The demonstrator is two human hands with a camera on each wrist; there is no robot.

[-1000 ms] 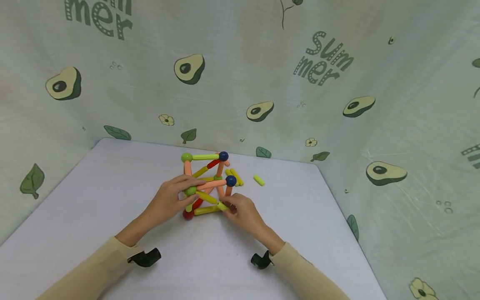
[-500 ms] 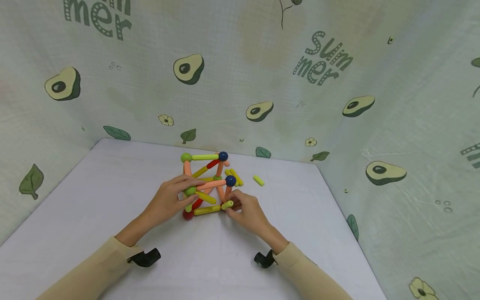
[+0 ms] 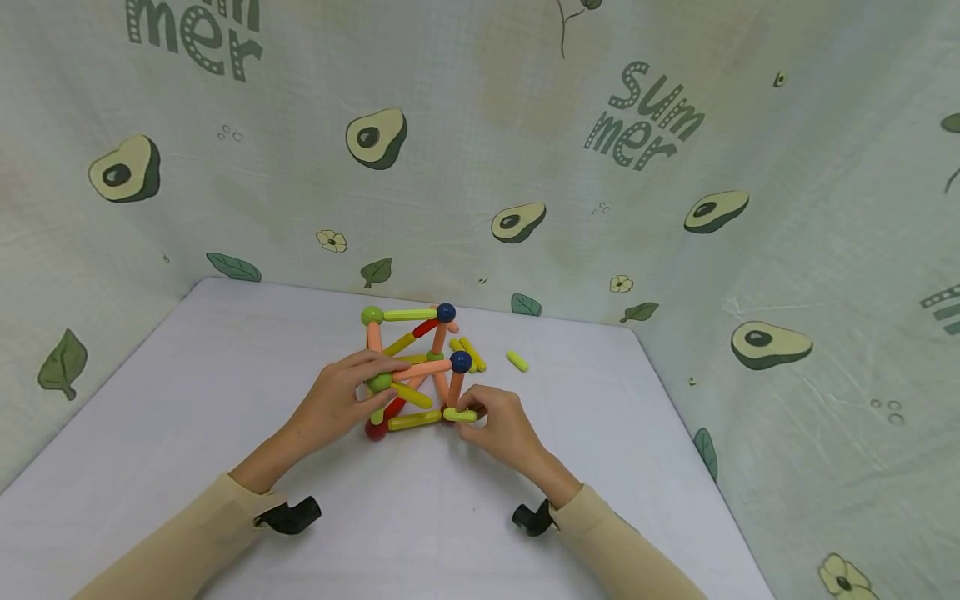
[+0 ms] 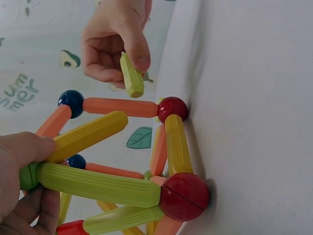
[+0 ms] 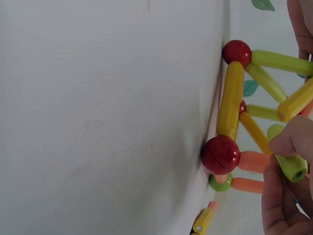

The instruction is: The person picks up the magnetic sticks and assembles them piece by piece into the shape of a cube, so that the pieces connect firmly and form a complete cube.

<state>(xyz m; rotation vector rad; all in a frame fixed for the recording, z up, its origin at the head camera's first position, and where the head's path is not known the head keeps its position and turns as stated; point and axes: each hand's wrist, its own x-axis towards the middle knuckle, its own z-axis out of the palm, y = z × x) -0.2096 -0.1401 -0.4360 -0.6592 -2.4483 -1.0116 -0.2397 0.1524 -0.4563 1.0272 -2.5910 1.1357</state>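
A toy frame of coloured rods and balls (image 3: pixel 409 420) stands on the white table. My left hand (image 3: pixel 341 398) grips its near upper green ball (image 3: pixel 381 382); in the left wrist view the thumb lies against a yellow rod (image 4: pixel 90 135), whose far end is free. My right hand (image 3: pixel 501 427) pinches a short light green rod (image 4: pixel 132 76) between thumb and fingers, beside the frame's right side. In the left wrist view this rod is apart from the frame, above a red ball (image 4: pixel 172 109). Fingers partly hide the green ball.
Behind the frame lie loose yellow rods (image 3: pixel 474 353) and, to their right, a single light green rod (image 3: pixel 517 361). The white tabletop (image 3: pixel 405 533) ends at a patterned cloth wall (image 3: pixel 450 183) at the back and sides.
My right hand has drawn slightly right from the yellow rod's free end. The light green rod in it has turned from slanting to nearly level. My left hand stays in place.
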